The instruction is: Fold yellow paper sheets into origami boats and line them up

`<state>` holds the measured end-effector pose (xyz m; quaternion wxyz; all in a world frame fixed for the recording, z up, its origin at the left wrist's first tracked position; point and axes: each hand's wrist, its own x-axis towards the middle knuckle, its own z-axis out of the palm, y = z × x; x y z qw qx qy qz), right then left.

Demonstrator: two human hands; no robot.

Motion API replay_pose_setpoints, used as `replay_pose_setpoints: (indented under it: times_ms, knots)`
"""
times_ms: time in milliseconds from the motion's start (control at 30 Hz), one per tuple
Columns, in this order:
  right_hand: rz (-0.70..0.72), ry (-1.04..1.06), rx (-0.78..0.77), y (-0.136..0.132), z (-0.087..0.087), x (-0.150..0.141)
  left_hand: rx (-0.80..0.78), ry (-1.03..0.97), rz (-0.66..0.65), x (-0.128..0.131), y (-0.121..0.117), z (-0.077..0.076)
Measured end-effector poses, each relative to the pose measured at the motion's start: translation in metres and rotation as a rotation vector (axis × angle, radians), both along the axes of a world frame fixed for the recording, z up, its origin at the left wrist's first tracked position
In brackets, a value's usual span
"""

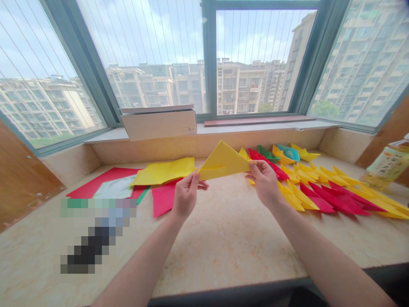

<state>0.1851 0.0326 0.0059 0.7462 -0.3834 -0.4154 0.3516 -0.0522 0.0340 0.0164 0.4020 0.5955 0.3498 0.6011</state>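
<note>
A yellow folded paper (224, 160), shaped like a triangle with a band along its bottom, is held up above the counter, peak upward. My left hand (188, 192) pinches its lower left corner between thumb and fingers. At the opposite corner, my right hand (262, 178) pinches it the same way. Behind and beside my right hand lie folded paper boats: yellow ones (294, 197), red ones (343, 199), a green one (267, 153) and a teal one (288, 152). Nearest my left hand are a red sheet (163, 200) and a stack of yellow sheets (166, 170).
On the stone counter (223, 247), a larger red sheet (96, 181) and a pale packet (113, 186) lie left, near a pixelated patch. A white box (159, 123) stands on the window ledge. A bottle (390, 162) with yellowish contents stands at right.
</note>
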Motion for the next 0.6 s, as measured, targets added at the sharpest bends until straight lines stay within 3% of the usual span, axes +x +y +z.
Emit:
replay_pose_setpoints:
  times_ms: [300,600]
  knots:
    - [0.029,0.018,0.043,-0.0035,0.0035,-0.0020,0.103,-0.093,0.005,0.0014,0.0030,-0.0002]
    - [0.006,0.013,0.060,-0.0036,0.0023,-0.0036,0.057,-0.136,0.016,0.0012,0.0067,-0.0019]
